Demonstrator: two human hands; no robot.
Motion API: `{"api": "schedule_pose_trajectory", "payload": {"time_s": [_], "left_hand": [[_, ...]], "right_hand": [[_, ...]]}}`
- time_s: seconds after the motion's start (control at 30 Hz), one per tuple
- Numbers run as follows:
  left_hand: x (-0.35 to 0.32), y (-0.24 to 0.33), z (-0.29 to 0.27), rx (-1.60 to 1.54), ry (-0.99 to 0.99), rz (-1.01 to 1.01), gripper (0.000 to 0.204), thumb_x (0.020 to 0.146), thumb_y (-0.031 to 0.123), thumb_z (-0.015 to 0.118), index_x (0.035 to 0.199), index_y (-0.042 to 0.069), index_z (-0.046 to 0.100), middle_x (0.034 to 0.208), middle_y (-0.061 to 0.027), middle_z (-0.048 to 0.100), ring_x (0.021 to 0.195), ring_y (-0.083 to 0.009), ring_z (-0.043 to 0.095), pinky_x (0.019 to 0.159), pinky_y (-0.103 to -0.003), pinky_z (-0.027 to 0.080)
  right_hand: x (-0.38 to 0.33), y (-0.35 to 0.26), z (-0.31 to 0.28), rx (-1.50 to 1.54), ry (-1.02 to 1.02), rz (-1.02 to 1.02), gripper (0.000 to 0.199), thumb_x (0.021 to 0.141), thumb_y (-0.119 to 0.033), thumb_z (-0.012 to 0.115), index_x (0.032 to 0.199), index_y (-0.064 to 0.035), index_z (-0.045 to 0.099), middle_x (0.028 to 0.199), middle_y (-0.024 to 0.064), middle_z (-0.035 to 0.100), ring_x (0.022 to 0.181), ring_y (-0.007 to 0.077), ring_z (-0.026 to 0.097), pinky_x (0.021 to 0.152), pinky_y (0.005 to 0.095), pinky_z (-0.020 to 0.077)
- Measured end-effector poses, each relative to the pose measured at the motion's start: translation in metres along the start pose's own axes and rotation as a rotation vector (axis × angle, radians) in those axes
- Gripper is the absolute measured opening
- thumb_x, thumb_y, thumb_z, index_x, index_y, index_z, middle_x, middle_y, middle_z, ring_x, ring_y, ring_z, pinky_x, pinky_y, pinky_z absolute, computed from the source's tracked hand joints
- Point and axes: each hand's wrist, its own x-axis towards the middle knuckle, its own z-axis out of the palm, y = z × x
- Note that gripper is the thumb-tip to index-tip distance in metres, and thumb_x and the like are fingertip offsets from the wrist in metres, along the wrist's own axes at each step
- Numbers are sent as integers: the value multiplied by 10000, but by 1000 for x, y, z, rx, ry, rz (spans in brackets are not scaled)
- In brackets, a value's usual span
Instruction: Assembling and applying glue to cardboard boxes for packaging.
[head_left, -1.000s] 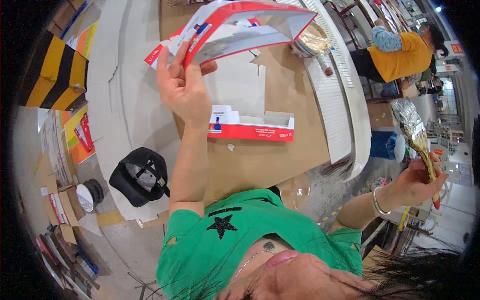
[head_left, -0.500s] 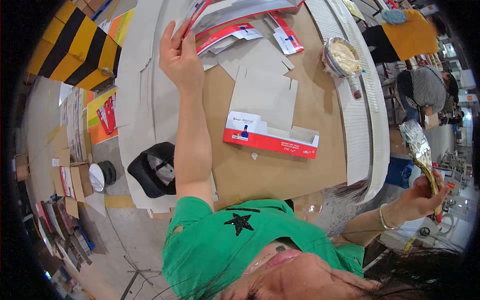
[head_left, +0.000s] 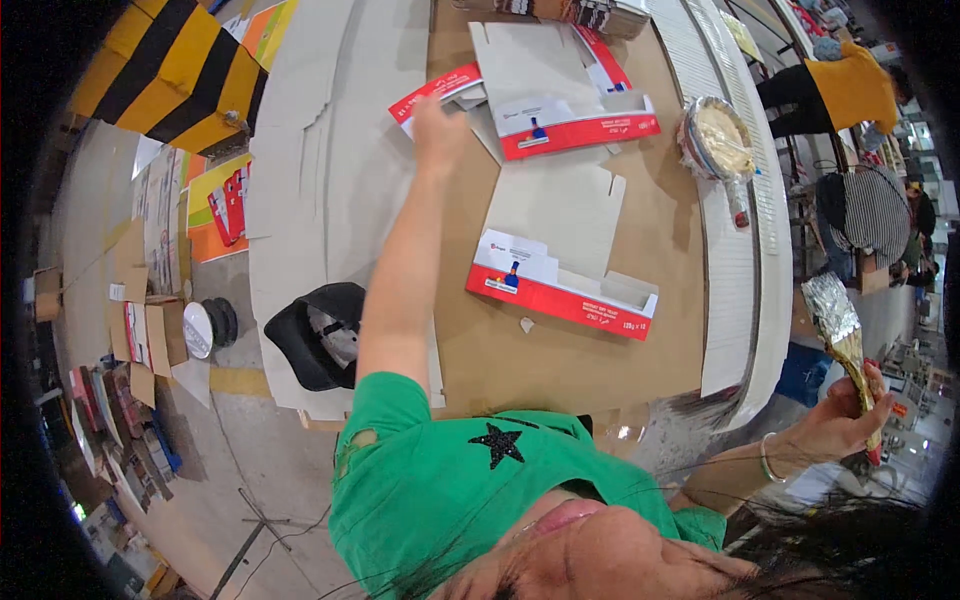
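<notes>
The far carton lay just right of our left grip, which overlapped a red panel; we could not tell its closure or hold. A second carton lay nearer. Our right grip was closed around a brush. The right-side bowl contained pale paste.

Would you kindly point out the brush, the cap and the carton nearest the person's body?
Brush (head_left: 848, 353): head view, golden stretch below its silvery end.
Cap (head_left: 296, 346): head view, black fabric at its left side.
Carton (head_left: 560, 302): head view, red front panel.
</notes>
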Motion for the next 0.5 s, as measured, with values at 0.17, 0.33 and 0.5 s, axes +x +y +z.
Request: {"api": "schedule_pose_trajectory", "payload": {"time_s": [0.17,0.33,0.5], "left_hand": [[49,-48,-11,433,34,21,524,673,208,596,1147,0,512,1181,-239,513,1182,-389,420,1029,-510,267],[58,-74,-6,773,-2,145,632,673,220,591,1268,86,427,1151,-193,551,1187,-359,440,999,-637,202],[85,-56,-57,694,-322,-21,440,659,238,578,1046,28,600,1041,-245,596,954,-377,586,842,-449,455]], "right_hand": [[15,18,-25,13,-69,-62,208,892,-158,488,923,34,563,905,182,628,607,151,541,476,202,412],[6,15,-15,-62,-1,-105,213,865,-87,504,1035,43,504,880,180,629,565,144,514,468,193,398],[6,12,-24,0,-33,-83,237,877,-95,466,1059,57,481,852,188,625,534,152,503,454,198,393]]}}
